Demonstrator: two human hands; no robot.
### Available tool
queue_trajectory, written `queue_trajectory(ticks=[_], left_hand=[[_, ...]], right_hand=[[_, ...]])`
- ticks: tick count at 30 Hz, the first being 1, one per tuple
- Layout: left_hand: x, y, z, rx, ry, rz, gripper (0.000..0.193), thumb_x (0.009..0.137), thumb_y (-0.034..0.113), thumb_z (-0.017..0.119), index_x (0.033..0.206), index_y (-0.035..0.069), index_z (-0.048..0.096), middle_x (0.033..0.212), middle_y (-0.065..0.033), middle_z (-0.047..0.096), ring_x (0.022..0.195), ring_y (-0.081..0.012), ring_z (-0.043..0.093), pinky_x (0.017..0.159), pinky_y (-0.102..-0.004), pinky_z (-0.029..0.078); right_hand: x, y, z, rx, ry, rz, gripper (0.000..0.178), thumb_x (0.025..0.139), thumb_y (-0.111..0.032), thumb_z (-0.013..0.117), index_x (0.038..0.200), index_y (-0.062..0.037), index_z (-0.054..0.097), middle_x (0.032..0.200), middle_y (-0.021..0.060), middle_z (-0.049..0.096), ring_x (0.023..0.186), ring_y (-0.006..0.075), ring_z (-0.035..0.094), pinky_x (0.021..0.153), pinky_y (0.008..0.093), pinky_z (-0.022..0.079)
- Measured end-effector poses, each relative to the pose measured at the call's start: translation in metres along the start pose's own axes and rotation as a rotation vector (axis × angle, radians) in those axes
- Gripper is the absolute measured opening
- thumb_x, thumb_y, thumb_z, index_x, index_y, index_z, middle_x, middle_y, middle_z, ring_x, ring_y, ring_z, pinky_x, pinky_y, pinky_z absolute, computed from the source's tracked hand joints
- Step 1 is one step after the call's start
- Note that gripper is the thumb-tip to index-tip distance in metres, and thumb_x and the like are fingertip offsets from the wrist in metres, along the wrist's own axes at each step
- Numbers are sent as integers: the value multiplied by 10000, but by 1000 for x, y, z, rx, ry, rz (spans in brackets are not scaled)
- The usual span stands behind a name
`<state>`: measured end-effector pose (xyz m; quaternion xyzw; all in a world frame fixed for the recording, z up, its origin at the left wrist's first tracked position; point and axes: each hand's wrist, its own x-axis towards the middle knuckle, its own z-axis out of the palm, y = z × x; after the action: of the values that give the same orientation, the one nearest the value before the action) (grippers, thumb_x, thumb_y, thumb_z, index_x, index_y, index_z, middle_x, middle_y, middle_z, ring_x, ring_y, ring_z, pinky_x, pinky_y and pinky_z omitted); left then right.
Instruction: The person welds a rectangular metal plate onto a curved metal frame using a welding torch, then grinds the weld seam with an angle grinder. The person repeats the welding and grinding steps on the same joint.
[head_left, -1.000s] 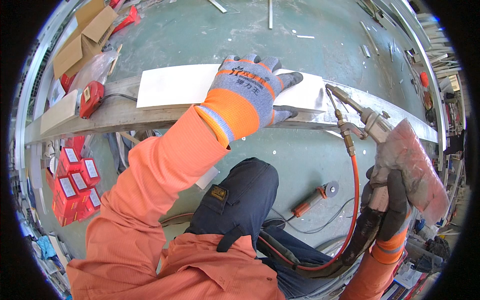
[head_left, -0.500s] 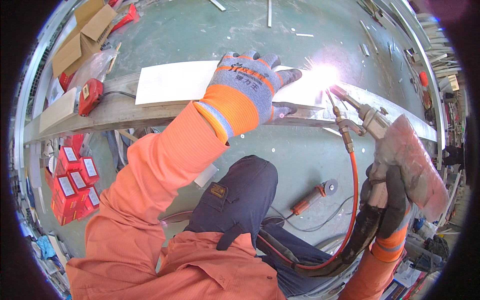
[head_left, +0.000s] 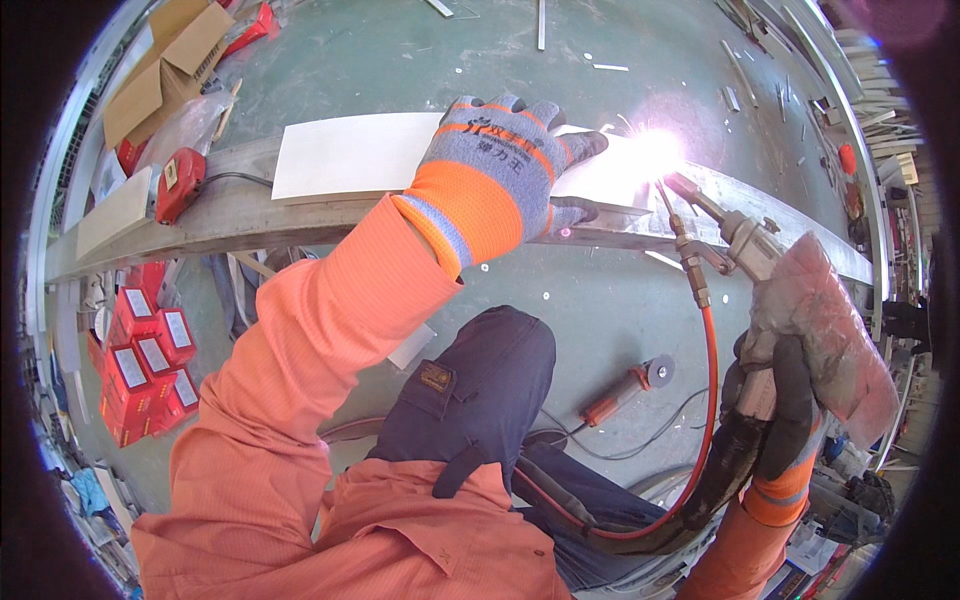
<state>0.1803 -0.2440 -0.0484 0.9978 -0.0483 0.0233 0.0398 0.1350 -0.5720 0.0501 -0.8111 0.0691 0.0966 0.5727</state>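
My gloved left hand (head_left: 490, 175) lies over a long white panel (head_left: 345, 155), fingers across its top and thumb at its near edge, gripping it. The panel rests on a grey metal beam (head_left: 235, 215). In my gloved right hand (head_left: 780, 400) is a welding torch (head_left: 750, 245), its body partly wrapped in clear reddish plastic. A thin feed tube (head_left: 686, 245) with an orange hose runs beside its nozzle. A bright arc (head_left: 655, 152) with sparks burns at the torch tip, on the panel's right end, which the glare hides. My left fingertips are close to that glare.
A red tape measure (head_left: 180, 185) sits on the beam's left part, beside a pale offcut (head_left: 115, 215). Below lie an angle grinder (head_left: 628, 390) with its cord and several red boxes (head_left: 130, 375). An open cardboard box (head_left: 165, 75) stands far left; scraps dot the green floor.
The arc's glare has shifted slightly to the right along the panel. My left hand keeps its hold, and the torch has barely moved.
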Motion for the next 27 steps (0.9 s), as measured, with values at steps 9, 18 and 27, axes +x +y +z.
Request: queue_trajectory(ticks=[9,18,27], left_hand=[[-2,2,-1,27,32,-29,759,944,635,741,1537,207,538,1416,-120,700,1281,-340,692,1072,-512,516],[1,-4,9,-8,85,-33,813,917,551,808,1504,61,533,1296,-163,761,1251,-333,713,1047,-495,536],[-1,-2,4,-88,58,-81,848,915,574,809,1504,41,514,1372,-208,730,1346,-361,667,1162,-509,470]], right_hand=[[-8,-1,-10,-53,-57,16,399,1047,-244,651,1343,24,659,1161,114,724,1047,234,684,967,390,546],[-9,25,-8,-206,70,-255,298,1097,-201,606,1275,37,632,1032,104,700,892,198,687,766,330,577],[-19,10,-17,-156,-11,-82,404,1036,-243,649,1351,9,658,1123,93,706,1006,218,651,934,393,532]])
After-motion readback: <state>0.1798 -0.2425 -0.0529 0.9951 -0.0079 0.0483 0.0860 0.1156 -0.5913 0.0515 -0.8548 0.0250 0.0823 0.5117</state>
